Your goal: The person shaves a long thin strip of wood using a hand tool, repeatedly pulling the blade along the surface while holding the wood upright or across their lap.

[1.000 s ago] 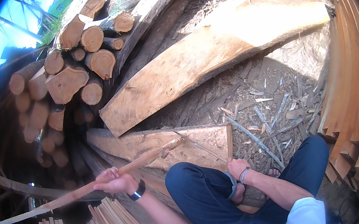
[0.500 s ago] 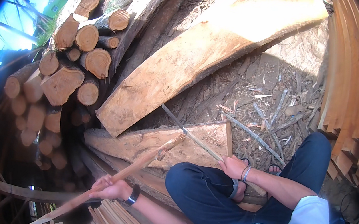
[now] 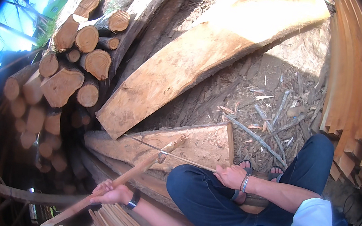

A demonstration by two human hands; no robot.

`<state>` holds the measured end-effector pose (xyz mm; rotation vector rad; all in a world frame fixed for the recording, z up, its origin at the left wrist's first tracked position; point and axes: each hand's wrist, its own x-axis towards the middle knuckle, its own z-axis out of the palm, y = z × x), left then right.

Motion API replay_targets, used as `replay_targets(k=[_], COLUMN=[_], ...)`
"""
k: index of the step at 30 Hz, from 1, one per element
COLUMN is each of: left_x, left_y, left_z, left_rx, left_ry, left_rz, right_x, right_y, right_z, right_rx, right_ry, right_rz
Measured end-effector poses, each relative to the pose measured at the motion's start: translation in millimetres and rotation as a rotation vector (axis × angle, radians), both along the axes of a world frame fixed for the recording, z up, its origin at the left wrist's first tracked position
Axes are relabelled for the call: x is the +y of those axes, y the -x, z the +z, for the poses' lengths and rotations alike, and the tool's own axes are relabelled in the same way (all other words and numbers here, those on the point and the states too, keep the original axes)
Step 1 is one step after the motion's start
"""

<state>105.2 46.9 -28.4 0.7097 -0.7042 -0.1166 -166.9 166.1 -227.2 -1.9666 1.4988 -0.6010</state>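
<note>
My left hand (image 3: 111,193) is closed around a long peeled wooden pole (image 3: 138,169), which slants from the lower left up to a rough, barked tip. My right hand (image 3: 228,176) is closed on the pale handle end of a long, thin blade (image 3: 147,145). Seen almost edge-on, the blade points left and crosses the pole near its upper end, where a small pale cut or curl shows. I cannot tell how deep it bites. Below the pole's tip lies a thick wooden slab (image 3: 207,141). My bent knee is just right of the crossing.
Cut logs (image 3: 96,63) are stacked at the left. A big sawn plank (image 3: 182,63) spans the middle, and long boards (image 3: 356,80) are piled at the right. Sticks (image 3: 257,138) and chips litter the ground. Thin wooden strips (image 3: 119,225) lie beside my left forearm.
My right hand has moved slightly left and down. The blade has swung from pointing up-left to lying flatter, further left across the pole. The pole has shifted only slightly.
</note>
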Motion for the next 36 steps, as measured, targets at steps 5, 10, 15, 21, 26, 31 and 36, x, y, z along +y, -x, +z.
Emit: replay_targets(k=[5,10,15,21,26,31,36], left_x=[-5,2,-1,-2,0,-4,0], left_y=[12,17,17,9,-8,-5,7], left_z=[-3,4,-1,1,-2,-7,3], left_rx=[0.010,-0.017,-0.047,0.001,-0.013,-0.017,-0.003], left_ry=[-0.007,-0.001,-0.011,-0.008,-0.002,-0.007,0.002], left_rz=[-0.059,0.004,-0.041,0.029,0.052,0.032,0.067], right_x=[-6,-9,4,-27,-16,-5,-4], right_y=[4,3,-7,8,7,0,-3], right_z=[-57,-76,-77,-88,-23,-88,-71], right_rx=[0.060,0.100,0.095,-0.730,-0.222,0.121,0.154], right_ry=[-0.184,-0.153,-0.215,-0.930,-0.338,-0.203,-0.225], right_rz=[-0.169,-0.169,-0.171,-0.262,-0.203,-0.235,-0.185])
